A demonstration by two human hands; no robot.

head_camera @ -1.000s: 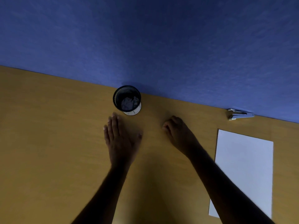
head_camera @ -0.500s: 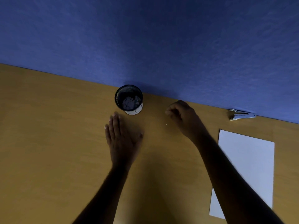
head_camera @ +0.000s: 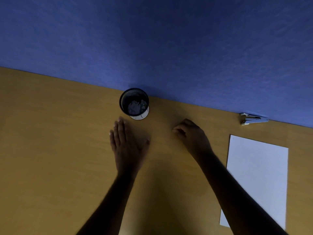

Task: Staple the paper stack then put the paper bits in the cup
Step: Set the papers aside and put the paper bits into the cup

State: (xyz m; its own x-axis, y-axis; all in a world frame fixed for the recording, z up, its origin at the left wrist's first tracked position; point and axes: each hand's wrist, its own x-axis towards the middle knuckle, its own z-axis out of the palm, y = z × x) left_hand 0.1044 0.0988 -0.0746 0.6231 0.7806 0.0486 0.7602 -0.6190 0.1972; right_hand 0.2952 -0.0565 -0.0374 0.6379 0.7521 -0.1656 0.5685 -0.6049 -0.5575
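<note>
Left hand (head_camera: pixel 127 146): spread flat on desk (head_camera: pixel 50 150). Right hand (head_camera: pixel 191 136): fingers curled, contents indiscernible. Mesh cup (head_camera: pixel 134 103): holds paper bits (head_camera: pixel 135 106).

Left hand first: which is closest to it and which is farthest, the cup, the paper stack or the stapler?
From the left hand, flat on the table:
1. The cup, just beyond its fingertips, by the blue wall.
2. The paper stack, far over on the right side, past the right hand.
3. The stapler, at the wall beyond the stack's far edge.
</note>
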